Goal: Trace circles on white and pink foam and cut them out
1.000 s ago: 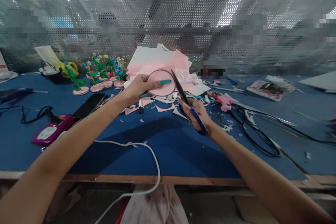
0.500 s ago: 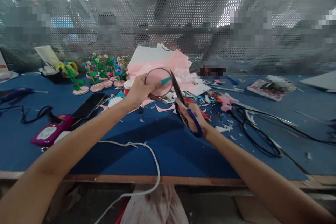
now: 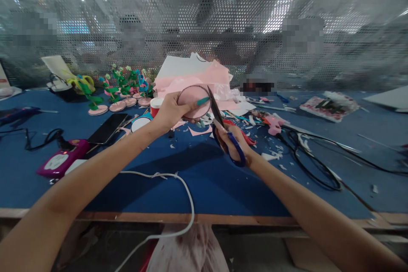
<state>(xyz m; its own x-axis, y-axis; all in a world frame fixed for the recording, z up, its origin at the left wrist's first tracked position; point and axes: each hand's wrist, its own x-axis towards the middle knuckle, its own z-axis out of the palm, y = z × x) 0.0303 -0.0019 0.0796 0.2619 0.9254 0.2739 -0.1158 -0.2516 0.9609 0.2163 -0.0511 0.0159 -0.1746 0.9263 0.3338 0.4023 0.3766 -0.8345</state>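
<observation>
My left hand (image 3: 172,110) pinches a round pink foam disc (image 3: 193,101) with a dark outline, held up above the blue table (image 3: 204,178). Its teal-nailed finger lies across the disc's right side. My right hand (image 3: 234,142) grips blue-handled scissors (image 3: 223,125), whose dark blades point up and touch the disc's right edge. Pink and white offcuts (image 3: 199,131) lie on the table under both hands.
Pink and white foam sheets (image 3: 194,74) are piled behind the disc. Small green and blue foam plants on pink bases (image 3: 123,87) stand at left. A phone (image 3: 106,128), a magenta device (image 3: 62,161), a white cable (image 3: 178,187), black cables (image 3: 309,153) and a perforated screen (image 3: 204,21) surround the work.
My left hand has drawn the disc slightly toward me and turned it. The scissors moved left and up, and their blades stay at the disc's right edge.
</observation>
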